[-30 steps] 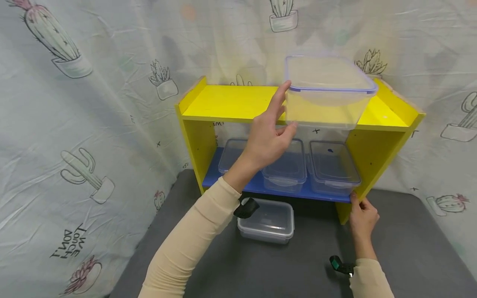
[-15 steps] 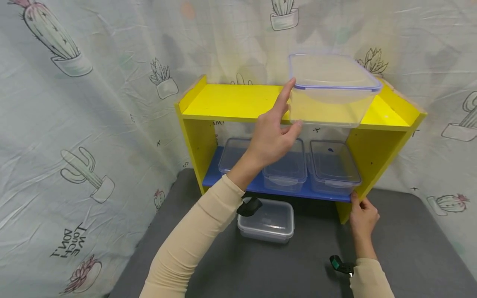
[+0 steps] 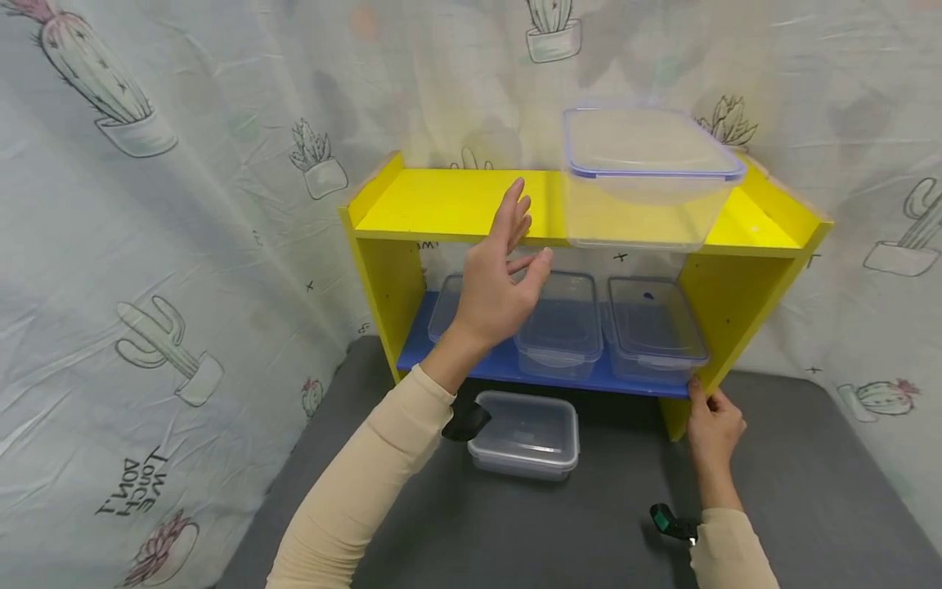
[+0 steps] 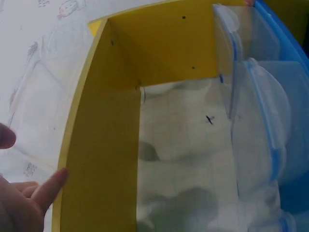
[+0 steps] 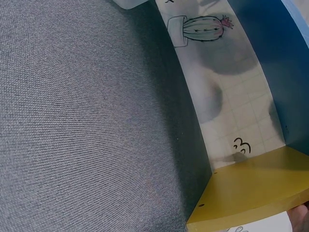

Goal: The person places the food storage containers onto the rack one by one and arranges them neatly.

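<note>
A large clear food container [image 3: 651, 204] with a lilac-edged lid sits on the right part of the top board of a yellow and blue shelf unit [image 3: 452, 196]. Just left of it, my left hand [image 3: 493, 286] is raised in front of the unit, fingers extended and apart from the container. In the left wrist view, fingers of that hand [image 4: 24, 203] overlap the yellow board's edge. Low on the unit's right side, my right hand [image 3: 714, 429] grips the front edge of the side panel, thumb by the blue board's corner; the right wrist view shows only a bit of it.
On the blue lower board stand three lidded clear containers: a left one [image 3: 445, 307] partly behind my left hand, a middle one [image 3: 562, 327] and a right one [image 3: 655, 327]. Another container [image 3: 526, 433] lies on the grey tabletop [image 3: 574, 532] below. A cactus-print curtain [image 3: 243, 204] hangs behind.
My left hand touched the large container's left side earlier; it has now let go and moved left. The large container stays on the top board. My right hand keeps its place.
</note>
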Demonstrator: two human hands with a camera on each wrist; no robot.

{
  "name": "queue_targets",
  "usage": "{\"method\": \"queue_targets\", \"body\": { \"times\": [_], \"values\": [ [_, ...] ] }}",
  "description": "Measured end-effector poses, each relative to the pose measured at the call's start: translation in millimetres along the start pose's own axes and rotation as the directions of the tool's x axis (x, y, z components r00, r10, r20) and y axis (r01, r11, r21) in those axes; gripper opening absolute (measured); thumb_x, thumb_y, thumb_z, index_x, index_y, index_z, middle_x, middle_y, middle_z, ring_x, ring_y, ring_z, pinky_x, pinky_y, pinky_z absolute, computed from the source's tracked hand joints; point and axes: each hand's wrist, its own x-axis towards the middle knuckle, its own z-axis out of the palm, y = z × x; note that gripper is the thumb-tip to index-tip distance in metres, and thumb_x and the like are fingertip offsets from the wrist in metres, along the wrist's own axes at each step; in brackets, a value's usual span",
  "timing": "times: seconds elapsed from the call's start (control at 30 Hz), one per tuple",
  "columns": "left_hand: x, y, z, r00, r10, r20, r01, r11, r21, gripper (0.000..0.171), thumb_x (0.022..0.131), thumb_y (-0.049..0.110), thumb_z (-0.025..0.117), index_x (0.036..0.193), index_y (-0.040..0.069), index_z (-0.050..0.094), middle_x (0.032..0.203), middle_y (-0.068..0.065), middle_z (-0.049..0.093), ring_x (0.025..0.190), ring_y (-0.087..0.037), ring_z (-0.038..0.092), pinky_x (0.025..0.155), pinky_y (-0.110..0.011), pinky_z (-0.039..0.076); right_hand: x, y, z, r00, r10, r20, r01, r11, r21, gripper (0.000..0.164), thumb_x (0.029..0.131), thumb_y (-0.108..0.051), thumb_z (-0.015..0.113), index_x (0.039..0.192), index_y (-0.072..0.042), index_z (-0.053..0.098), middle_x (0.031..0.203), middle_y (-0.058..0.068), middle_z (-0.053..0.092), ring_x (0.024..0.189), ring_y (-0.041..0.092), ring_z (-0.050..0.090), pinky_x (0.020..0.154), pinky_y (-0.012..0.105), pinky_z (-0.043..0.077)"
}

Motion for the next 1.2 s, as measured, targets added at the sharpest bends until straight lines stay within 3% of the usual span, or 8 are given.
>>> {"method": "queue_targets", "body": {
  "times": [0.17, 0.33, 0.53, 0.67, 0.83, 0.97, 1.2],
  "values": [
    [-17.0, -12.4, -10.9, 0.987, 0.126, -0.099, -0.12, 0.991, 0.056, 0.065, 0.095, 0.008, 0.054, 0.153, 0.008, 0.026, 0.151, -0.013, 0.044, 0.132, -0.027, 0.053, 0.091, -0.031, 0.054, -0.2, 1.7, 0.4, 1.0, -0.005, -0.005, 0.005, 1.0, 0.002, 0.04, 0.091, -0.045, 0.064, 0.077, -0.007, 0.066, 0.05, -0.028, 0.044, 0.049, -0.001, 0.039, 0.045, 0.016, 0.031],
    [-33.6, -25.4, -17.2, 0.953, 0.248, -0.173, -0.222, 0.962, 0.156, 0.055, 0.093, 0.005, 0.054, 0.146, -0.001, 0.038, 0.141, -0.021, 0.053, 0.125, -0.027, 0.059, 0.087, -0.034, 0.056, -2.1, 2.4, 1.7, 1.0, -0.011, -0.001, 0.011, 1.0, -0.001, 0.043, 0.092, -0.045, 0.063, 0.083, -0.003, 0.068, 0.051, -0.031, 0.044, 0.05, -0.003, 0.04, 0.045, 0.015, 0.032],
    [-56.4, -36.8, -24.4, 0.926, 0.3, -0.229, -0.261, 0.948, 0.184, 0.046, 0.093, 0.004, 0.053, 0.137, -0.003, 0.047, 0.132, -0.018, 0.061, 0.117, -0.026, 0.065, 0.083, -0.035, 0.057, -3.9, 1.3, 5.2, 1.0, 0.006, -0.014, -0.006, 1.0, 0.005, 0.041, 0.091, -0.045, 0.064, 0.083, -0.005, 0.069, 0.053, -0.032, 0.047, 0.053, -0.001, 0.041, 0.047, 0.015, 0.032],
    [-76.8, -48.5, -31.6, 0.927, 0.273, -0.256, -0.235, 0.957, 0.171, 0.042, 0.092, 0.002, 0.053, 0.133, -0.004, 0.051, 0.127, -0.019, 0.064, 0.11, -0.027, 0.068, 0.08, -0.041, 0.058, -3.7, -1.2, 7.2, 1.0, -0.001, -0.015, 0.002, 1.0, 0.013, 0.041, 0.091, -0.045, 0.064, 0.08, -0.005, 0.068, 0.052, -0.029, 0.046, 0.053, 0.001, 0.039, 0.048, 0.017, 0.03],
    [-98.8, -67.7, -36.4, 0.956, 0.159, -0.245, -0.124, 0.981, 0.151, 0.04, 0.092, 0.0, 0.054, 0.132, -0.002, 0.054, 0.127, -0.015, 0.066, 0.11, -0.025, 0.068, 0.081, -0.036, 0.057, -2.6, -2.5, 6.6, 1.0, 0.004, -0.029, -0.003, 1.0, 0.024, 0.038, 0.091, -0.044, 0.064, 0.073, -0.01, 0.067, 0.051, -0.027, 0.046, 0.054, 0.003, 0.039, 0.048, 0.019, 0.028],
    [-115.0, -79.1, -34.5, 0.968, 0.084, -0.238, -0.046, 0.986, 0.163, 0.037, 0.091, 0.001, 0.056, 0.128, 0.0, 0.058, 0.121, -0.014, 0.069, 0.104, -0.024, 0.07, 0.077, -0.03, 0.058, -1.7, -1.7, 5.0, 0.999, 0.013, -0.029, -0.013, 1.0, 0.022, 0.036, 0.091, -0.044, 0.064, 0.074, -0.013, 0.068, 0.052, -0.028, 0.048, 0.055, 0.002, 0.04, 0.049, 0.018, 0.029],
    [-144.3, -101.5, -18.8, 0.992, 0.0, -0.127, 0.022, 0.986, 0.166, 0.025, 0.093, 0.005, 0.058, 0.116, 0.001, 0.066, 0.104, -0.011, 0.074, 0.085, -0.026, 0.073, 0.074, -0.03, 0.058, -1.0, -0.8, 5.2, 0.999, 0.019, -0.034, -0.018, 1.0, 0.017, 0.036, 0.091, -0.044, 0.064, 0.081, -0.01, 0.07, 0.055, -0.033, 0.049, 0.056, -0.002, 0.042, 0.049, 0.014, 0.032]
  ]
}}
